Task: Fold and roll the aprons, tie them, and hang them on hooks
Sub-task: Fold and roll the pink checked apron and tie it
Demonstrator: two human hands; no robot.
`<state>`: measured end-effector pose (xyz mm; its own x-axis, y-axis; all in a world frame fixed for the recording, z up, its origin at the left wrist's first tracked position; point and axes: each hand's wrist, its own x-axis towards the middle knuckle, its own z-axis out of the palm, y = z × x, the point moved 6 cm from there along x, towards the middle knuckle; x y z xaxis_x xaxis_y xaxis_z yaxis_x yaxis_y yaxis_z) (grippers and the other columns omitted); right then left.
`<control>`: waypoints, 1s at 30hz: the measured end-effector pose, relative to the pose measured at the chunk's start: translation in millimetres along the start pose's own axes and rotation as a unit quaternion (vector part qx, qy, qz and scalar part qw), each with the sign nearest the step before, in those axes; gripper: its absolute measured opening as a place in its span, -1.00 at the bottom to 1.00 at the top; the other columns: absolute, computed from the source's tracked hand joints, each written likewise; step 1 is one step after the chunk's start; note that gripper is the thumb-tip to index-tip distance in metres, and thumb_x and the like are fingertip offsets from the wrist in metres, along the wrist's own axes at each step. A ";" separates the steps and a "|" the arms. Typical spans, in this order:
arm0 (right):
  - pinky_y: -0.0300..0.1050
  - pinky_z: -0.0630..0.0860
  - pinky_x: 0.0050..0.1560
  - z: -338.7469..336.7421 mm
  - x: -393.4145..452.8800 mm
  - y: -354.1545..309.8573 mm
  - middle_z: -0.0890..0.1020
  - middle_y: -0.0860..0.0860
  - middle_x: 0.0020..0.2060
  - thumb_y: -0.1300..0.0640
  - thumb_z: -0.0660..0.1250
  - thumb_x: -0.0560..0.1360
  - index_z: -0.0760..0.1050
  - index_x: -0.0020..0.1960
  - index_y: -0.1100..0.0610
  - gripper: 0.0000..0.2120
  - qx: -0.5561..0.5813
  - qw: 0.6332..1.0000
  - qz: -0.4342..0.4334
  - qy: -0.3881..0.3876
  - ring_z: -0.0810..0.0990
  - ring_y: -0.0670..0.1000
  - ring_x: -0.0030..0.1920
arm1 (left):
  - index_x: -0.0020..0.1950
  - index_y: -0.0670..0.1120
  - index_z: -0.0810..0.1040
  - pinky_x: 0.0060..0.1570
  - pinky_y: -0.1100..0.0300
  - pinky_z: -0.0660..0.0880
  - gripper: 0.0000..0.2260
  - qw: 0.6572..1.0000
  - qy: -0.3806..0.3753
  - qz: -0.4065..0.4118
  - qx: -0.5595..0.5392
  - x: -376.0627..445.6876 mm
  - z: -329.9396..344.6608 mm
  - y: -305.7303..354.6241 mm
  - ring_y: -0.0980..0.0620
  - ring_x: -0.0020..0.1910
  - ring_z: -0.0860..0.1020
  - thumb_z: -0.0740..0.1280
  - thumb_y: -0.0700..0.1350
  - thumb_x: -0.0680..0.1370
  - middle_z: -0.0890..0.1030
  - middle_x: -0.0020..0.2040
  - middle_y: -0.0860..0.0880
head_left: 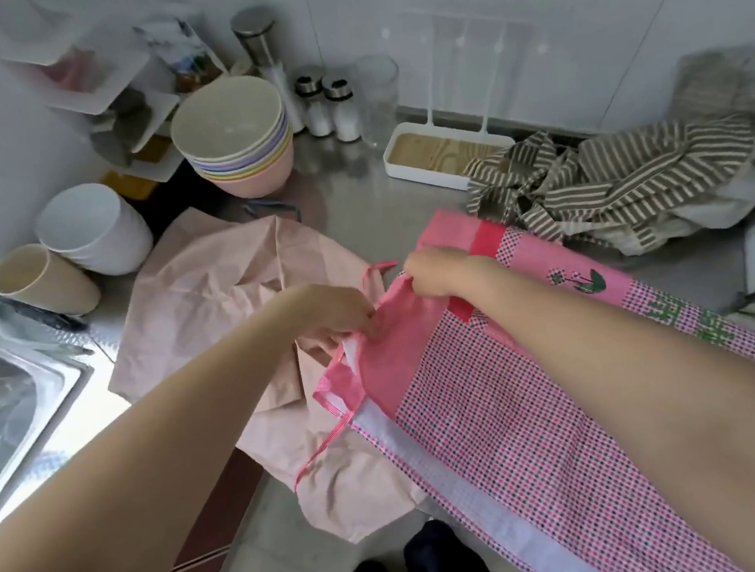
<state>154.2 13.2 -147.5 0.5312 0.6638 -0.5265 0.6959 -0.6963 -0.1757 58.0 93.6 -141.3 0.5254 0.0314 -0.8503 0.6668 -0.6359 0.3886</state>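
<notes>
A pink checked apron (503, 413) lies folded lengthwise across the steel counter, its lower end hanging over the front edge. My left hand (336, 313) pinches the near corner of its plain pink top part. At the far corner of that same part, my right hand (436, 271) grips the cloth. A thin pink strap (336, 428) trails from the apron's left side. To the left, a pale pink apron (233, 300) is spread crumpled on the counter. A brown striped apron (616, 177) lies bunched at the back right.
A stack of pastel bowls (236, 136), white cups (94, 227) and a beige cup (41, 282) stand at the back left. Shakers (333, 107) and a white tray (439, 152) line the back wall. A steel sink (1, 397) is at the left.
</notes>
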 end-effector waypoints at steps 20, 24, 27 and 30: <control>-0.29 0.36 -0.56 17.4 0.6 -40.9 0.51 0.05 -0.48 0.29 0.18 0.52 0.41 -0.27 0.09 -0.78 0.183 0.982 -0.028 -0.042 0.45 -0.06 -0.55 | -0.14 -0.07 0.61 -0.41 0.42 0.36 -0.88 0.998 0.015 -0.028 0.053 -19.9 -12.2 -38.1 0.27 -0.44 0.52 0.33 -0.06 0.52 0.61 -0.40 0.14; -0.32 0.36 -0.57 25.2 -1.4 -46.2 0.52 0.08 -0.46 0.21 0.11 0.58 0.40 -0.16 0.15 -0.83 0.216 0.976 -0.019 -0.015 0.42 -0.07 -0.60 | -0.25 -0.13 0.54 -0.43 0.34 0.31 -0.81 0.991 0.014 -0.008 0.135 -15.7 -3.9 -41.0 0.13 -0.53 0.38 0.41 -0.04 0.48 0.49 -0.49 0.08; -0.24 0.39 -0.46 27.9 -3.9 -41.2 0.54 0.06 -0.37 0.25 0.08 0.58 0.45 0.02 0.19 -0.82 0.221 0.975 -0.006 0.034 0.47 -0.01 -0.47 | -0.40 -0.09 0.41 -0.43 0.32 0.29 -0.70 0.998 -0.022 0.008 0.052 -12.9 0.0 -44.7 0.14 -0.54 0.28 0.38 -0.14 0.50 0.37 -0.54 0.09; -0.14 0.39 -0.19 24.1 -5.2 -35.3 0.48 0.11 0.16 0.39 0.08 0.50 0.40 0.27 0.14 -0.60 0.126 0.991 -0.015 0.034 0.53 0.11 -0.03 | -0.26 -0.12 0.44 -0.36 0.31 0.37 -0.82 0.994 -0.097 -0.051 -0.010 -14.8 4.8 -56.6 0.12 -0.48 0.30 0.30 -0.27 0.54 0.35 -0.46 0.03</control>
<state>115.3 27.8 -158.6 0.5501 0.6957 -0.4619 0.5731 -0.7169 -0.3970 9.9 125.4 -152.3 0.3436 -0.0557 -0.9375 0.7225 -0.6220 0.3018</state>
